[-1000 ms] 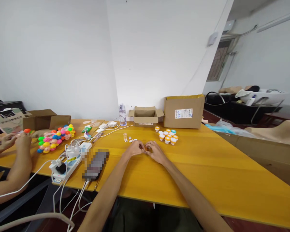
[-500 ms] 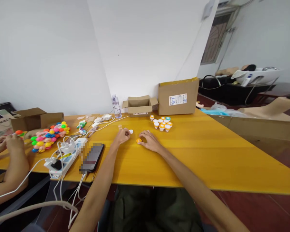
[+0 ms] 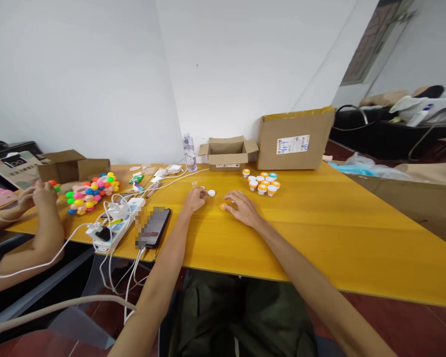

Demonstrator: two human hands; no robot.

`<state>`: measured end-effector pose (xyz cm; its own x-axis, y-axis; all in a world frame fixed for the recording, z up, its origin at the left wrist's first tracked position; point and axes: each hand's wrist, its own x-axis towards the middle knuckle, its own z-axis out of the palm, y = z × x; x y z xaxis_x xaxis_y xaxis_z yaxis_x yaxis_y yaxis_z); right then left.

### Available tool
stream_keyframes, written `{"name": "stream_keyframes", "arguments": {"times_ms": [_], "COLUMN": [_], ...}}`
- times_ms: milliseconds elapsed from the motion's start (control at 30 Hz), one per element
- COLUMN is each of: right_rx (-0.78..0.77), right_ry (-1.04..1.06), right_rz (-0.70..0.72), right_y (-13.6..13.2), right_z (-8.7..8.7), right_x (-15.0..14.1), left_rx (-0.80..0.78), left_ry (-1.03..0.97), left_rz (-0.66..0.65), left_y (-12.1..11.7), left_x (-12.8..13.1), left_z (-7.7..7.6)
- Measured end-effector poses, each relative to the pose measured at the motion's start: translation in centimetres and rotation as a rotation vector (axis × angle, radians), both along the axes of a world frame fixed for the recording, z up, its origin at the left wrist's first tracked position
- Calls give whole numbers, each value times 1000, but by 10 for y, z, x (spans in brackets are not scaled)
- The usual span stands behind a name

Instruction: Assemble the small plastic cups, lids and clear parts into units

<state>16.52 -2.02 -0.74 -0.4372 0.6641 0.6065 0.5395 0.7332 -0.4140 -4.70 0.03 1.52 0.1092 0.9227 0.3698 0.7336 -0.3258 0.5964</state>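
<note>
My left hand is closed with its fingers curled together, its grip hidden from view. Close to its fingertips lies a small white round piece. A small clear piece stands just behind that hand. My right hand rests over the table with fingers apart and bent. Its thumb tip is at a small orange ring-shaped cap, touching it or very near. Behind my right hand several small capped cups stand clustered, mostly white with orange rims, one with a teal rim.
An open small carton and a bigger cardboard box stand along the wall beside a bottle. A phone, a power strip with cables and colourful bead-like balls lie left. Another person's hands work further left.
The view has shifted to the right, and things sit further left-to-right differently in frame. My right fingers look more spread from the orange cap; my left hand stays by the white piece.
</note>
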Motion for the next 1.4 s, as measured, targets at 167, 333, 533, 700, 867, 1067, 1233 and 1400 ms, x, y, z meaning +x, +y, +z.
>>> {"name": "stream_keyframes", "arguments": {"times_ms": [167, 333, 533, 700, 867, 1067, 1233, 1400], "right_rx": [2, -12, -69, -71, 26, 126, 118, 109], "right_ry": [-55, -113, -111, -106, -43, -30, -208, -225], "right_rz": [16, 39, -32, -40, -53, -122, -108, -151], "right_y": [-1, -1, 7, 10, 5, 0, 1, 0], "right_z": [1, 0, -5, -6, -6, -6, -9, -9], "right_x": [0, -2, 0, -1, -1, -1, -4, -6], "left_rx": [139, 86, -36, -87, -114, -97, -112, -103], "left_ry": [-139, -161, -90, -187, -276, -316, -360, -345], "left_rz": [126, -94, -427, -452, -425, -363, -434, -429], "left_y": [3, -4, -12, -10, -9, -6, -4, -3], "left_x": [6, 24, 47, 52, 51, 50, 49, 49], "left_z": [0, -5, -23, -25, -24, -28, -31, -34]}}
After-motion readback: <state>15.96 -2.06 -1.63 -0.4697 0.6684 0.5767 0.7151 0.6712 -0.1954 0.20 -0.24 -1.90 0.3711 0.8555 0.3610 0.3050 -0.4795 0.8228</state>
